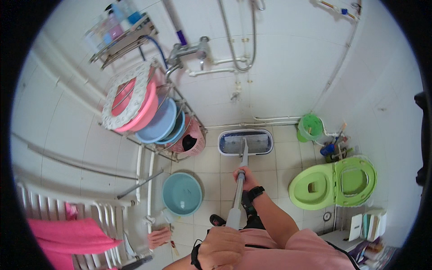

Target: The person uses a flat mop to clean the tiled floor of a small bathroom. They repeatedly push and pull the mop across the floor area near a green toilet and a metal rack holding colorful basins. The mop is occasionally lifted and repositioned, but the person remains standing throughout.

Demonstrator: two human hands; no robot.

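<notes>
A flat mop pole (pixel 238 194) runs from the bottom of the view up to a rectangular bucket (pixel 269 149) with a white rim and dark blue inside. Its flat mop head (pixel 233 143) sits within the bucket, over what looks like water. My left hand (pixel 221 248), nearest the camera, is wrapped around the grey grip at the pole's top end. Lower down the shaft, my right hand (pixel 248 177) is closed around the pole by a grey collar. Black bands circle both wrists.
Left of me stand a teal basin (pixel 182 192) and a metal rack with stacked basins (pixel 158 118) and a pink basket (pixel 197 143). A green squat-style toilet seat unit (pixel 314 187) is on the right, near a green bucket (pixel 310 126). A pink towel (pixel 74 236) hangs over a radiator.
</notes>
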